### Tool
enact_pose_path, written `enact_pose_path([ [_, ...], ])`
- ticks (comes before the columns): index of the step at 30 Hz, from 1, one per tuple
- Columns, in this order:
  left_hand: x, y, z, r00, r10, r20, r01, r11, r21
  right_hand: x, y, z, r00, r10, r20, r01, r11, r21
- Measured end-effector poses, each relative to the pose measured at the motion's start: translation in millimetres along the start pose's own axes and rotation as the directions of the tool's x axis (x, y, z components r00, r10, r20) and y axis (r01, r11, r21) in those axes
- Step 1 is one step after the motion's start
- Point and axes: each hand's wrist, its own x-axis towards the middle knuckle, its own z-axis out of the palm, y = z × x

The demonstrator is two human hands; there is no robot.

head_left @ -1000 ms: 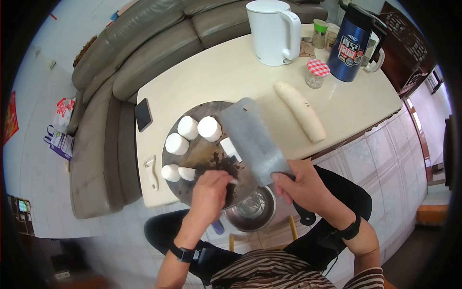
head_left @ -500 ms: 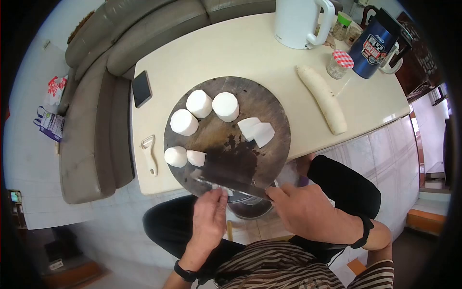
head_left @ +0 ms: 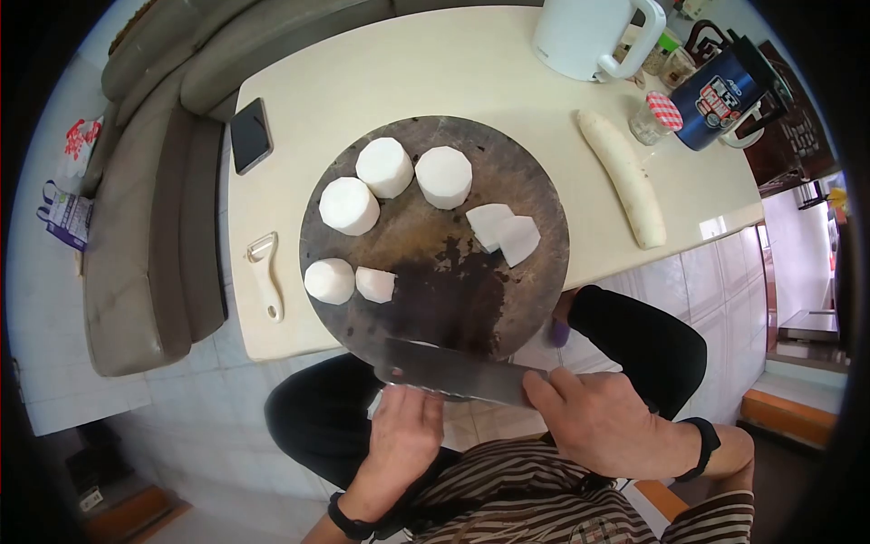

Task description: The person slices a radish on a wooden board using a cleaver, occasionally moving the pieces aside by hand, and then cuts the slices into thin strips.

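Observation:
My right hand (head_left: 594, 422) grips a cleaver (head_left: 449, 374) held flat just past the near edge of a round dark wooden cutting board (head_left: 435, 240). My left hand (head_left: 405, 433) is under and against the blade's left part, fingers curled, with something white barely showing beneath. On the board lie several white radish chunks: three thick rounds (head_left: 384, 167) at the back, two smaller pieces (head_left: 349, 283) at the left and two cut wedges (head_left: 504, 234) at the right.
A whole peeled radish (head_left: 622, 177) lies on the cream table (head_left: 435, 72) right of the board. A peeler (head_left: 265, 272) and a phone (head_left: 250, 134) lie to the left. A white kettle (head_left: 598, 32), jars and a blue jug (head_left: 720, 95) stand at the back right. A grey sofa (head_left: 154, 181) runs along the left.
The cleaver has come down off the board towards my lap, and both hands moved nearer with it. The metal bowl below the table edge is now hidden. The camera tilted downward.

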Motion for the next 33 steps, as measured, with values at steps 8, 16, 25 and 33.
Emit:
enact_pose_path([
  [8, 1.5, 1.5, -0.9, 1.0, -0.011, 0.008, 0.011, 1.0, -0.01, 31.9, 0.5, 13.3, 0.992, -0.095, 0.08, 0.097, 0.995, -0.023],
  [16, -0.5, 4.0, 1.9, 0.998, -0.059, -0.011, 0.059, 0.998, -0.013, 37.6, 4.7, 13.3, 0.991, -0.096, -0.092, 0.103, 0.992, 0.071],
  [25, -0.5, 7.5, -6.2, 0.998, -0.008, 0.059, 0.008, 1.0, 0.005, 53.8, -9.8, 24.1, 0.991, -0.128, -0.047, 0.127, 0.992, -0.018],
  [33, -7.3, 7.5, 3.7, 0.994, -0.105, 0.015, 0.105, 0.994, -0.017, 41.4, -8.9, 18.4, 0.994, -0.111, -0.019, 0.112, 0.994, 0.009],
])
